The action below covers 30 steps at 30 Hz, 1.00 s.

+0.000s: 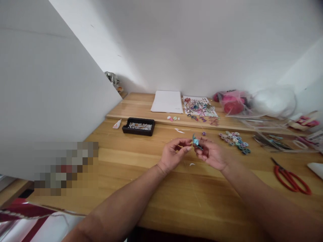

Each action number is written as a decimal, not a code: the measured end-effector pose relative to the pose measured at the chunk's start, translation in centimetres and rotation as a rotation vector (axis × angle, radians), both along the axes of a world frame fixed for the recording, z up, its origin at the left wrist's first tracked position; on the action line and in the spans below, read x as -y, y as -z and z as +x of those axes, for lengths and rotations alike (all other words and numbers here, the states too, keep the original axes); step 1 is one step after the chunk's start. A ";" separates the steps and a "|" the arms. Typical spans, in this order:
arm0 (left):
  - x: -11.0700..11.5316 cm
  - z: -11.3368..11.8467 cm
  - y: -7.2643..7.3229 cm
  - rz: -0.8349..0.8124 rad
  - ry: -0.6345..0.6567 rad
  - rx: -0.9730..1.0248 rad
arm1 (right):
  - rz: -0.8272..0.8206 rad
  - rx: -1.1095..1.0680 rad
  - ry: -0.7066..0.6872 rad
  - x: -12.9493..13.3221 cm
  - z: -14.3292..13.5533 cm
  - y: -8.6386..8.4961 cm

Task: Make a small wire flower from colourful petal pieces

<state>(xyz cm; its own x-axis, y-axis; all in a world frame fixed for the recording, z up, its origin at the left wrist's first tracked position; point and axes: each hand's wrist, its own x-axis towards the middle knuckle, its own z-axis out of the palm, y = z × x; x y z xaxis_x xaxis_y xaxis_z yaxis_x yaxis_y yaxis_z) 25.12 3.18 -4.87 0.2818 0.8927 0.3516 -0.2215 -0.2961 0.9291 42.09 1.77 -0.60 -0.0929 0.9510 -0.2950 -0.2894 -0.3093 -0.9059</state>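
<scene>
Over the middle of the wooden table, my two hands meet at a small blue, flower-like craft piece [196, 141] with a dark lower part. My right hand [211, 154] is closed around it from the right. From the other side, the thumb and fingers of my left hand [174, 153] pinch at a thin yellowish bit on its left edge. Its exact make is too small to tell. A fine thread [194, 183] runs down the table below my hands. Just under them lies a small white curved scrap [192, 164], and a purple spool [204, 133] sits behind.
A black tray of beads [138, 133] and a white glue tube [117, 124] are at left. Several thread spools [236, 139] and red-handled scissors [290, 178] lie at right. White paper [166, 101], colourful craft pieces [199, 106] and bagged material [274, 101] line the raised back shelf.
</scene>
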 end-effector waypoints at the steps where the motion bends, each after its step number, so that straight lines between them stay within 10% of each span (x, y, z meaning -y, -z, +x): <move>1: 0.0 0.0 0.0 -0.004 -0.003 0.006 | -0.032 -0.038 -0.016 0.1 0.0 0.1; 14: -0.2 0.0 0.0 -0.028 -0.056 -0.056 | 0.185 0.219 0.079 1.0 -0.8 0.7; 30: -0.9 0.1 0.3 -0.238 0.256 0.184 | 0.438 0.451 0.058 2.8 -1.1 -1.5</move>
<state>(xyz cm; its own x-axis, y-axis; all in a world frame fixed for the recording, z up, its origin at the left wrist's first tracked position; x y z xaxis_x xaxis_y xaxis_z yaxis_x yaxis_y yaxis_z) 25.26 4.07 -5.19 0.4578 0.8643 0.2081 -0.4290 0.0097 0.9032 40.97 -0.99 0.94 0.0049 0.9922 0.1248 0.1456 0.1228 -0.9817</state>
